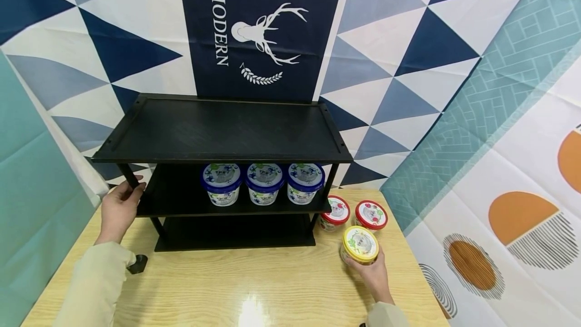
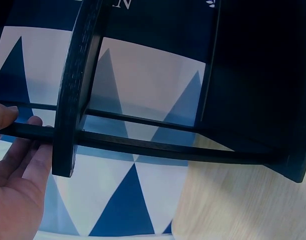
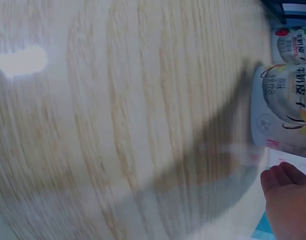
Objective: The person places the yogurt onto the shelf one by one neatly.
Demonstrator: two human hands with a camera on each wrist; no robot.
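Observation:
My left hand [image 1: 120, 208] grips the left post [image 1: 128, 175] of a black shelf rack [image 1: 218, 130]; the left wrist view shows thumb and fingers around a dark bar [image 2: 28, 131]. At the right, my right hand [image 1: 374, 274] holds a yellow-lidded tub [image 1: 360, 243] from its near side, thumb and fingers at its edge. The right wrist view shows its white printed side [image 3: 282, 110] and several curled fingers [image 3: 280, 175] beside it; the thumb is hidden there. Behind it stand two red-lidded tubs, one [image 1: 338, 208] by the rack and another [image 1: 372, 215] farther right.
Three blue-lidded tubs [image 1: 263, 183] stand in a row on the rack's middle shelf. A small black object [image 1: 137, 264] lies by the left sleeve. The wooden table [image 1: 218, 286] meets patterned cloth walls [image 1: 386, 39] at the back and sides.

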